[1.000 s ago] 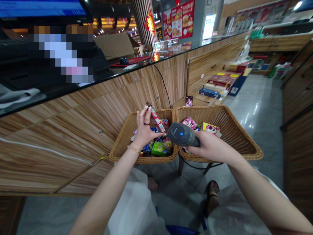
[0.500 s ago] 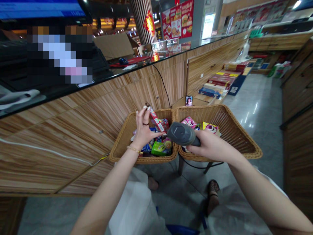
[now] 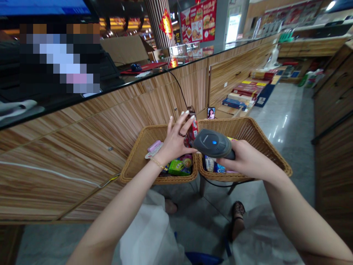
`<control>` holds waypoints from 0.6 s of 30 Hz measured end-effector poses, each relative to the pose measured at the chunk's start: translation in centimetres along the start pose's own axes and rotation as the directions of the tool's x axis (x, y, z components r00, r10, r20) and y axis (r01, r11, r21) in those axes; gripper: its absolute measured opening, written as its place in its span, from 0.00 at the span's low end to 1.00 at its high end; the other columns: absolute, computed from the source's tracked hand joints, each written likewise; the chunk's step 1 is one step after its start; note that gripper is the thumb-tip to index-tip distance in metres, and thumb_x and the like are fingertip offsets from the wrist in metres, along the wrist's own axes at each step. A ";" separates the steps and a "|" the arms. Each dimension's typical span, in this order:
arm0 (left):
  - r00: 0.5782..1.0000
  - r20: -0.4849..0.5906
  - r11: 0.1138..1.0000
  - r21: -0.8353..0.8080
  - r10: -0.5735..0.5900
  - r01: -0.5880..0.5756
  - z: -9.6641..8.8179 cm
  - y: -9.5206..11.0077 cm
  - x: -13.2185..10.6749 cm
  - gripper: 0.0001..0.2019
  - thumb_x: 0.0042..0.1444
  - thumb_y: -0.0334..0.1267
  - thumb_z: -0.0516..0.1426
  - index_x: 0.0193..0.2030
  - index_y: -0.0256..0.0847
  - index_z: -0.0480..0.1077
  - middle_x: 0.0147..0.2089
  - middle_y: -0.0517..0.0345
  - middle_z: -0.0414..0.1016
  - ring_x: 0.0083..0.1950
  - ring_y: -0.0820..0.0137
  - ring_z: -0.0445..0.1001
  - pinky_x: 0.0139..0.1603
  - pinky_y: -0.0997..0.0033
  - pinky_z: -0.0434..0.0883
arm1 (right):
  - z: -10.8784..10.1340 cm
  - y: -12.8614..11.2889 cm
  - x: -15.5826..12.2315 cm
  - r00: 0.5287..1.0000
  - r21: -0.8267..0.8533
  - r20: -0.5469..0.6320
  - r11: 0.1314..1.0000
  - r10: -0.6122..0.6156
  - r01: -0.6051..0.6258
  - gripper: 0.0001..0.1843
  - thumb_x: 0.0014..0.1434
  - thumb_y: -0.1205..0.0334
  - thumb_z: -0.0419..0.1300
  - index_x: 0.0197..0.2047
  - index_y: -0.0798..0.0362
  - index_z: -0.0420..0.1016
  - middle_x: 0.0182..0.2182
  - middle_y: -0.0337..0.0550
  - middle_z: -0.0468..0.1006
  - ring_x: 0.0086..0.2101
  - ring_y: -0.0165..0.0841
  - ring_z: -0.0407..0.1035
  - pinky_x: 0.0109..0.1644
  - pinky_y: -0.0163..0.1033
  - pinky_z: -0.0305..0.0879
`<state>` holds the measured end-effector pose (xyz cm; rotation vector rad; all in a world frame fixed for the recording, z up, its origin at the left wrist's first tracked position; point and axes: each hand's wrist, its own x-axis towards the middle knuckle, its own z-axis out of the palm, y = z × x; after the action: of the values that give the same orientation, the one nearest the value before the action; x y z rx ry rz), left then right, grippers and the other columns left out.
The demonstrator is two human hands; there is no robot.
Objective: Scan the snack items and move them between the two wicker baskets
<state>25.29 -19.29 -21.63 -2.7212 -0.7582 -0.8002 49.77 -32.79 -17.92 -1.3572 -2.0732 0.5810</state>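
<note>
Your left fingers [image 3: 179,127] curl spread around a slim red box [image 3: 192,131], its long axis upright, at their 2 o'clock. Your right hand [image 3: 245,160] grips a barcode scanner [image 3: 212,144], its nose just beside the box at 3 o'clock, above the wicker baskets [image 3: 154,127].

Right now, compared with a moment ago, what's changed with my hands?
Your left hand has lifted the red box higher and more upright, closer to the scanner. Your right hand still grips the scanner, which sits slightly higher. The wicker baskets stayed in place.
</note>
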 end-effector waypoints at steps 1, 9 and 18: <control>0.999 0.029 1.000 0.000 0.024 -0.024 -0.1 0.2 0.6 0.63 0.54 0.57 0.68 0.80 0.50 0.25 0.81 0.38 0.43 0.81 0.47 0.44 0.79 0.36 0.36 | -0.1 0.0 0.0 1.000 0.004 -0.006 1.000 0.001 -0.001 0.09 0.57 0.59 0.62 0.39 0.54 0.78 0.30 0.44 0.83 0.31 0.40 0.78 0.36 0.37 0.69; 0.990 0.129 0.997 0.057 -0.050 0.043 -0.3 -1.7 0.5 0.52 0.63 0.51 0.63 0.81 0.50 0.30 0.82 0.43 0.46 0.83 0.53 0.40 0.80 0.40 0.35 | -0.2 0.2 -0.1 1.000 0.024 0.007 1.000 0.018 -0.019 0.09 0.58 0.59 0.61 0.40 0.53 0.78 0.25 0.41 0.80 0.30 0.41 0.78 0.35 0.38 0.70; 0.855 0.374 0.930 0.209 -0.360 0.301 2.2 -5.9 -4.5 0.55 0.59 0.50 0.66 0.81 0.43 0.35 0.82 0.38 0.42 0.82 0.45 0.40 0.78 0.33 0.37 | 0.2 0.5 0.4 1.000 0.012 0.002 1.000 0.010 -0.010 0.09 0.58 0.58 0.60 0.38 0.54 0.77 0.28 0.43 0.81 0.30 0.40 0.77 0.35 0.38 0.68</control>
<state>19.91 -15.41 -25.68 -2.6863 -1.3463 -0.2057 49.85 -32.25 -18.26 -1.3615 -2.0619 0.5983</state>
